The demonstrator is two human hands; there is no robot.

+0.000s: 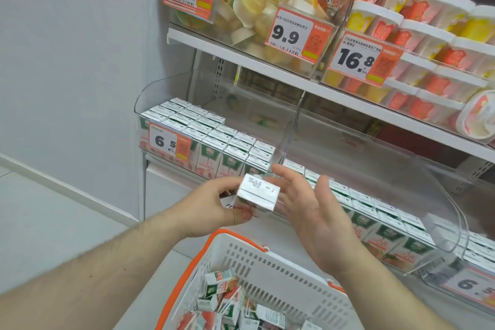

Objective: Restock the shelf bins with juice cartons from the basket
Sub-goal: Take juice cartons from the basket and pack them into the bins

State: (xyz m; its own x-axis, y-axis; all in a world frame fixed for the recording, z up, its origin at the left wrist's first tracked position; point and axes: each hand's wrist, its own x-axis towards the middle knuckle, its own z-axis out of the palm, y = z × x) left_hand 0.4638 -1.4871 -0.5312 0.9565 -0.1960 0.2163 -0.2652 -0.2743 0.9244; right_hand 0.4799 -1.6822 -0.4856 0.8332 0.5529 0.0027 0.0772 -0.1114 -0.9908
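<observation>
My left hand [214,206] grips a small white juice carton [258,193], top face up, just in front of the lower shelf. My right hand [308,203] is beside it with fingers spread and straight, fingertips near the carton's right side. Behind them the left clear bin [150,94] holds upright rows of green-and-pink cartons [211,136], with bare room at its back right. The bin to the right [439,185] holds more carton rows [380,211] along its front. Below, the white basket with orange rim [267,265] contains several loose cartons [222,295].
A 6.5 price tag [167,142] hangs on the left bin. The upper shelf [241,59] carries clear bins of fruit cups [251,8] and stacked tubs [417,43] with 9.9 and 16.8 tags. A pale wall [75,61] stands to the left, tiled floor below.
</observation>
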